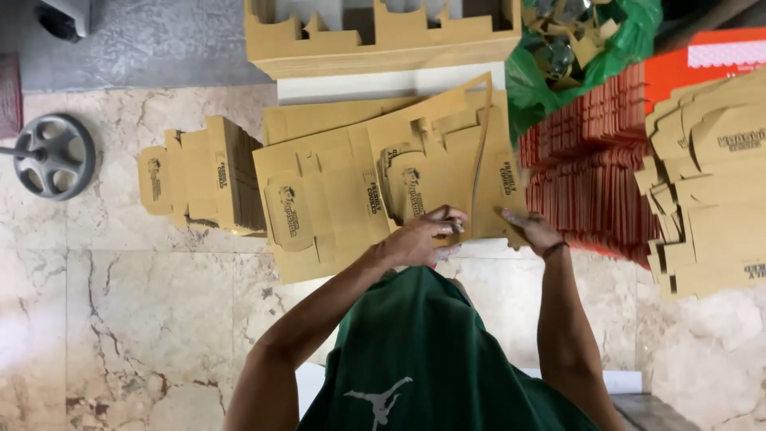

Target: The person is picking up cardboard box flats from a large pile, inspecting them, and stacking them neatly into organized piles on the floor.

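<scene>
A brown die-cut cardboard sheet [363,179] with printed box blanks lies on a pile on the marble floor in front of me. My left hand [423,235] pinches the near edge of one blank in the sheet. My right hand [531,230] grips the thin waste strip [481,152] that stands up from the sheet's right side, bent away from the blanks. Both forearms reach out over my green shirt.
A stack of separated brown box blanks [211,175] sits to the left. More brown blanks [710,175] and red flat cartons [590,172] are piled on the right. A green bag of cardboard scraps [618,44] lies at the back right. A grey wheel [52,156] is far left.
</scene>
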